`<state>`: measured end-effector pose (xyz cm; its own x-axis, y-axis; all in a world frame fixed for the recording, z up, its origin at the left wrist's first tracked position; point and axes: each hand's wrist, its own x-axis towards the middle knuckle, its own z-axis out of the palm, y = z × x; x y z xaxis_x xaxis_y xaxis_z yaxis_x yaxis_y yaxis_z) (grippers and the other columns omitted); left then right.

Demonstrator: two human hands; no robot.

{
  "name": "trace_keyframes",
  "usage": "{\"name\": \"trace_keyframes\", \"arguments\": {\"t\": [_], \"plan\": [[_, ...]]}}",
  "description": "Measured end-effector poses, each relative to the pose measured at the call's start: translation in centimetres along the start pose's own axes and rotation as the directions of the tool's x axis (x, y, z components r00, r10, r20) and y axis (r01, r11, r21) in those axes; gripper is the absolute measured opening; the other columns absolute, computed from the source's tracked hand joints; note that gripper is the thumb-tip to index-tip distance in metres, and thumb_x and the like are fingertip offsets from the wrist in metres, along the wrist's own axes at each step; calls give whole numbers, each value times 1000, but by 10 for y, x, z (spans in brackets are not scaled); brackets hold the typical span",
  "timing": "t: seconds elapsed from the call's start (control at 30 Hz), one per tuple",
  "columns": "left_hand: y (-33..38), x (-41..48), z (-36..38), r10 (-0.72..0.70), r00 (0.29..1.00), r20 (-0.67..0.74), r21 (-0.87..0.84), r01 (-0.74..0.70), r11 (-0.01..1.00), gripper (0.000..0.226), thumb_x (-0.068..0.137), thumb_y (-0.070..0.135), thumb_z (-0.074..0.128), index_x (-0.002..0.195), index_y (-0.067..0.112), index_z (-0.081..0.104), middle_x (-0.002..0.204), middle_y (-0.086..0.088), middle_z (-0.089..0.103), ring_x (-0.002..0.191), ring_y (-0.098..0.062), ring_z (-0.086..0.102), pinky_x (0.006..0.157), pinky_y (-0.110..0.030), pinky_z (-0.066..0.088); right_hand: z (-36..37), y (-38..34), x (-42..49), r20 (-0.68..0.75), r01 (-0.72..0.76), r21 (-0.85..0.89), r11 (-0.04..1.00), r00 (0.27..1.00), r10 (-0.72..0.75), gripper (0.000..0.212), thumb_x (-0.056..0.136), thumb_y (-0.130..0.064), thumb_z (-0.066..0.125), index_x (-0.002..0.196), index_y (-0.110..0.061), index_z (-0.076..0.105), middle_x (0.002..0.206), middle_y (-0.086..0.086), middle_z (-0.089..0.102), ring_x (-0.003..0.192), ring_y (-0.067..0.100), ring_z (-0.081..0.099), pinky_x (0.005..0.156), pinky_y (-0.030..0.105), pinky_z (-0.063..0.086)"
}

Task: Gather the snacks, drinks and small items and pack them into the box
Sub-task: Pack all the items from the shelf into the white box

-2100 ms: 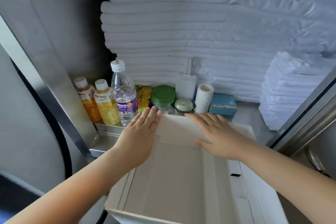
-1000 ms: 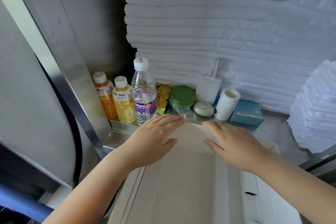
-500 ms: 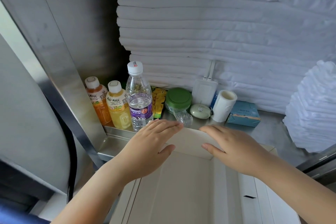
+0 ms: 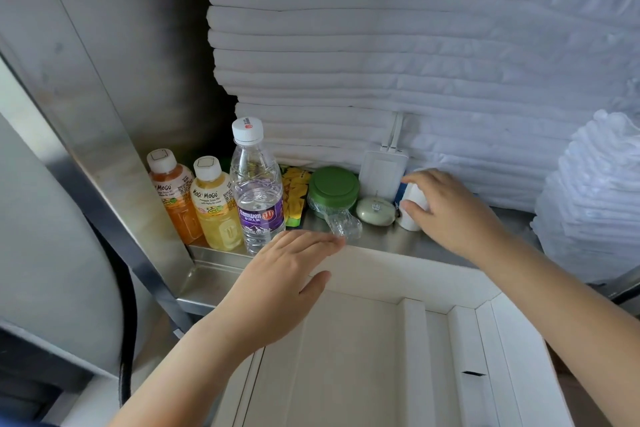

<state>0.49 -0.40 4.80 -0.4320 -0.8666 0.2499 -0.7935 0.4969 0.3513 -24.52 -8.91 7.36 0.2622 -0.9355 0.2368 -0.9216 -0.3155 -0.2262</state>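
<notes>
Checker: Head view, the only one supplied. How are the hands seen, taking the water bottle (image 4: 258, 191) as reference?

Observer: The right hand (image 4: 450, 211) is seen well right of the water bottle, fingers and thumb curled round a white roll (image 4: 414, 210). Whether the roll has left the steel shelf (image 4: 429, 246) cannot be told. A lift into the box (image 4: 388, 274) is judged to be in preparation. The left hand (image 4: 280, 284) is held flat just in front of the bottle at the box's far rim, fingers straight, nothing grasped, probably so the box is steadied.

Checker: And the remaining goods?

Observer: An orange juice bottle (image 4: 173, 198) and a yellow juice bottle (image 4: 216, 208) are lined up left of the water bottle. A snack packet (image 4: 294, 198), green-lidded jar (image 4: 333, 189) and pale oval case (image 4: 375, 211) are set to its right, all on the shelf, so packing is judged barely begun.
</notes>
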Motion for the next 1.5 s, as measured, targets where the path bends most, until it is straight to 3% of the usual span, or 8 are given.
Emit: {"name": "trace_keyframes", "arguments": {"t": [0.07, 0.2, 0.4, 0.57, 0.73, 0.97, 1.17, 1.5], "plan": [[0, -1, 0, 1, 1000, 10, 9, -2, 1000, 46, 95, 33, 45, 140, 35, 37, 137, 26, 39, 127, 8, 23, 99, 1, -5, 5, 6, 16, 21, -16, -127, 992, 1000, 19, 42, 93, -27, 54, 132, -13, 47, 132, 5, 46, 121, 25, 37, 97, 27, 26], [0, -2, 0, -2, 1000, 18, 12, 1, 1000, 47, 95, 34, 44, 141, 36, 35, 137, 26, 39, 127, 7, 23, 100, 0, -6, 4, 14, 30, -177, -69, -122, 990, 983, 47, 35, 85, -18, 63, 118, -8, 56, 116, 13, 53, 109, 32, 46, 89, 37, 38], [0, -2, 0, -15, 1000, 19, 0, 15, 1000, 46, 94, 33, 46, 139, 35, 39, 135, 26, 41, 126, 7, 26, 100, 1, -2, 12, 35, 24, 37, -223, -6, 975, 974, 223, 49, 80, -18, 69, 125, -18, 50, 124, 7, 51, 119, 27, 40, 89, 39, 42], [1, -2, -1, -17, 1000, 23, -4, 17, 1000, 45, 94, 33, 46, 139, 34, 40, 135, 26, 42, 125, 7, 27, 100, 1, 0, 12, 33, 21, -50, -150, 81, 985, 987, 154, 49, 73, -7, 72, 117, -21, 54, 112, -1, 58, 110, 22, 49, 79, 31, 40], [3, -3, -3, -28, 999, 22, -8, 28, 1000, 45, 94, 31, 49, 138, 33, 42, 134, 24, 43, 125, 5, 29, 100, 0, 2, 15, 25, 19, -57, -12, 69, 998, 998, 16, 38, 78, -1, 62, 110, -20, 56, 96, -13, 48, 90, 12, 49, 71, 29, 39], [3, -2, -3, -24, 999, 24, -6, 25, 1000, 45, 94, 31, 48, 138, 33, 41, 134, 24, 43, 125, 6, 28, 100, 0, 2, 13, 28, 20, -92, -78, 216, 973, 991, 100, 20, 85, -11, 61, 102, -20, 58, 90, -7, 59, 84, 13, 58, 74, 31, 46], [3, -2, -3, -27, 999, 20, -18, 28, 999, 44, 93, 31, 49, 137, 33, 43, 133, 24, 44, 125, 6, 29, 100, 0, 3, -1, 32, 32, -328, -65, 201, 977, 936, 129, 11, 88, -16, 57, 96, -17, 65, 93, -2, 65, 83, 17, 59, 71, 30, 45], [1, -3, -1, -29, 999, 21, -15, 29, 999, 44, 93, 32, 49, 137, 34, 43, 133, 26, 44, 125, 5, 30, 101, -1, 2, 4, 38, 79, -40, -243, -107, 964, 970, 240, 22, 89, -25, 53, 93, -11, 69, 94, 9, 68, 89, 30, 60, 75, 35, 49]]}}
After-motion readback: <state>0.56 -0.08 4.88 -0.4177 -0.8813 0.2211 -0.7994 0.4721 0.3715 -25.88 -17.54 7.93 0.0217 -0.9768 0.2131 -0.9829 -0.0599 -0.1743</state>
